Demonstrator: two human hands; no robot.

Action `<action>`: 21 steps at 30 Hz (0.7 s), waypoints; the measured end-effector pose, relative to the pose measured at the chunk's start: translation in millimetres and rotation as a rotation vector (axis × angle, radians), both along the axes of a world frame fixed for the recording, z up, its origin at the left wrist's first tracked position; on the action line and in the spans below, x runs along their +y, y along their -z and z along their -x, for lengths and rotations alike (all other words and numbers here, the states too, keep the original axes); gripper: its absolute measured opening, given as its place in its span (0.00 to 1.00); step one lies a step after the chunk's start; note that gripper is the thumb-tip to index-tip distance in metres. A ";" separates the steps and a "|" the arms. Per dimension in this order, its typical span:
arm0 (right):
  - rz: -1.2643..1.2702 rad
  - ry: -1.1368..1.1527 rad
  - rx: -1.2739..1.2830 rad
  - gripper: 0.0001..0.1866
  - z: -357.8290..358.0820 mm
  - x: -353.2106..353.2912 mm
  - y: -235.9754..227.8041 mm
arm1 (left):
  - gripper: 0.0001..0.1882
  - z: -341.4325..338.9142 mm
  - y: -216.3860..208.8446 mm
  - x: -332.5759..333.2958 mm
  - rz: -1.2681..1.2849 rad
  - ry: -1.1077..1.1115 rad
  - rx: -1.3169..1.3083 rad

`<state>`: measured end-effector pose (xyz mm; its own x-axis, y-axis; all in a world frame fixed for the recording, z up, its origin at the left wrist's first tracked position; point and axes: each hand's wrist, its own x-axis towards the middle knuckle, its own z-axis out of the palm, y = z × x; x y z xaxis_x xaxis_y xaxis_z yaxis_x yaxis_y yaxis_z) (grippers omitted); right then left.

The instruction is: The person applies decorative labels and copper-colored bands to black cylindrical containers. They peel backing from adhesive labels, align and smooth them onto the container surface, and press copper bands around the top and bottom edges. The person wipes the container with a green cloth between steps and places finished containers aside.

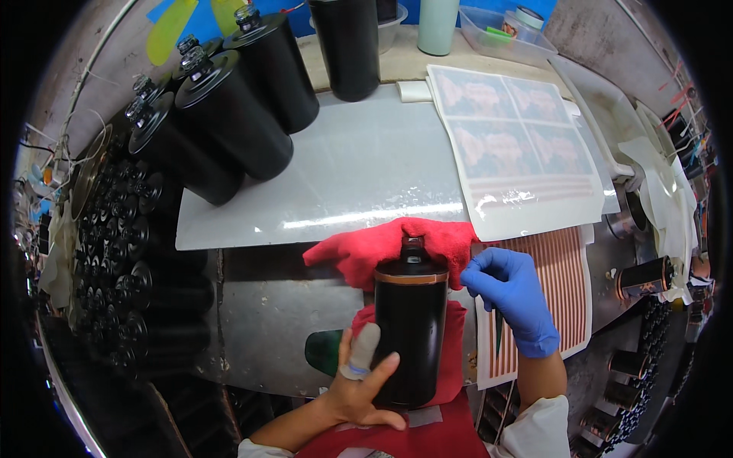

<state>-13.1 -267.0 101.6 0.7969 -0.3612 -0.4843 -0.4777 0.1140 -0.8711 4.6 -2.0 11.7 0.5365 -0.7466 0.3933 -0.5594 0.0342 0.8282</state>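
Note:
A black glass bottle [412, 336] with a copper-coloured band round its shoulder stands in front of me, neck upward. My left hand [363, 382], with a pale cover on one finger, grips its lower left side. My right hand [513, 298], in a blue glove, is closed in a pinch beside the bottle's shoulder, apart from it. A thin dark green strip [498, 332] shows below those fingers; whether they hold it is unclear. Behind and under the bottle lies a red cloth [343, 252]. A dark green flat piece [324, 352] lies left of my left hand.
Several black bottles [233, 114] stand on the grey board [359, 160] at the back left. A printed sheet [527, 153] lies wet at the right, above a striped sheet [565, 298]. Many more bottles [164, 298] fill the left side. A clear plastic tub [504, 38] stands behind.

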 end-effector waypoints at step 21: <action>-0.149 -0.051 -0.058 0.09 23.5 -3.1 28.0 | 0.38 -64.4 -58.2 -103.1 0.131 -0.286 0.533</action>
<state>-36.6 -270.1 73.6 0.8404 -0.2471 -0.4824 -0.4359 0.2209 -0.8725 69.0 -105.1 70.0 0.8562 -0.5079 0.0950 -0.0723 0.0643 0.9953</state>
